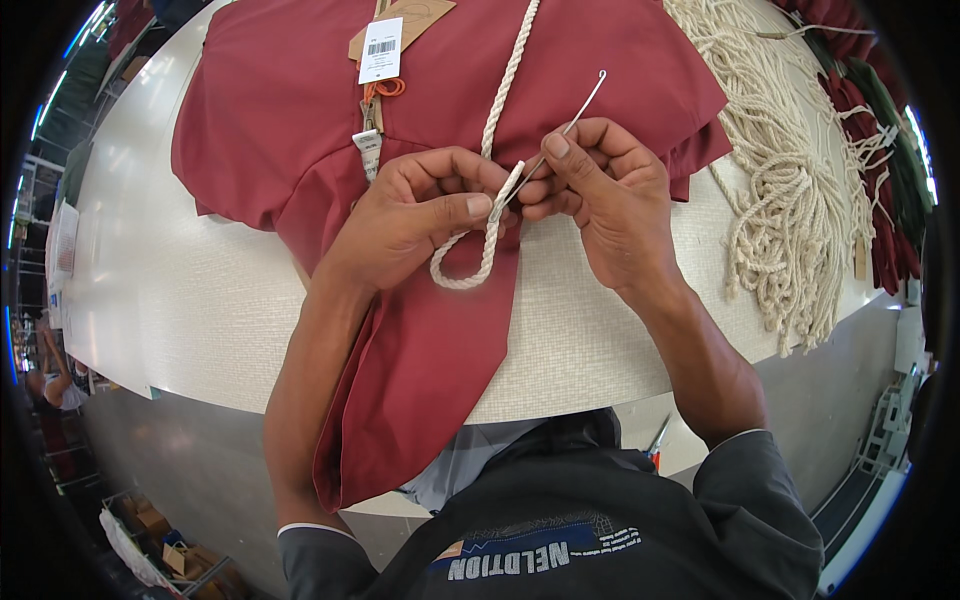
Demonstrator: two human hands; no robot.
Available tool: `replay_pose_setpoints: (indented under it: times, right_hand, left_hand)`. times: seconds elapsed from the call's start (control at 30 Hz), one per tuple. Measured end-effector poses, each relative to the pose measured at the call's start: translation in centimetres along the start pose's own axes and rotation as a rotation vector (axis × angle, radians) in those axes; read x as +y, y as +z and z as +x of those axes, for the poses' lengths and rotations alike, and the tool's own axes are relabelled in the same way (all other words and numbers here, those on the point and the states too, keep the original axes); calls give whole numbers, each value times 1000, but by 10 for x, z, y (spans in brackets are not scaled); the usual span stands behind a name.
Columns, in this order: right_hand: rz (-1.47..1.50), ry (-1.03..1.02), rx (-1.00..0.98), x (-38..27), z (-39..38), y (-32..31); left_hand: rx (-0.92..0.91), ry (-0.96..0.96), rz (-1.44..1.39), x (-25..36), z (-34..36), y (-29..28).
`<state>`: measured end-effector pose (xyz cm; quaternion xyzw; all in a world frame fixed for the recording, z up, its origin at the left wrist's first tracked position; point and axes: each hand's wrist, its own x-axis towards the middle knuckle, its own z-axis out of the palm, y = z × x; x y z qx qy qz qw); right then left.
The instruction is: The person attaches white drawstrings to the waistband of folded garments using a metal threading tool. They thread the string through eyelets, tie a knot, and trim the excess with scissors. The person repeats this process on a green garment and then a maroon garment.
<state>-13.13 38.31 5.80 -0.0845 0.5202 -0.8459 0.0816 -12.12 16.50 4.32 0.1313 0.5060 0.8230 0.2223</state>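
A cream twisted cotton rope (492, 240) is bent into a small loop below my fingers, its cut end pointing up. My left hand (405, 210) pinches the rope between thumb and fingers where the loop closes. In my right hand (620, 205) is a thin metal hook tool (590, 97), gripped between thumb and fingers. Its upper end has a small eye or bend; its lower end reaches to the rope at my left fingertips. Under both hands lies a dark red fabric piece (270, 120), part of it hanging over the table's near edge. The rope continues upward across it.
A white tag (381, 50) and brown card lie on the fabric. To the right, a heap of cream ropes (785, 220) covers the pale table (590, 350), beside dark red bundles (885, 215). An orange-handled tool (655, 455) shows below the edge. Another person (62, 385) is far left.
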Motion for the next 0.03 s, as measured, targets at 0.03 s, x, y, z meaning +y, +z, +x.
replay_pose_setpoints:
  times: [0.03]
  right_hand:
    - [6,0,-5,0,0,0]
  left_hand:
    - [8,0,18,0,0,-1]
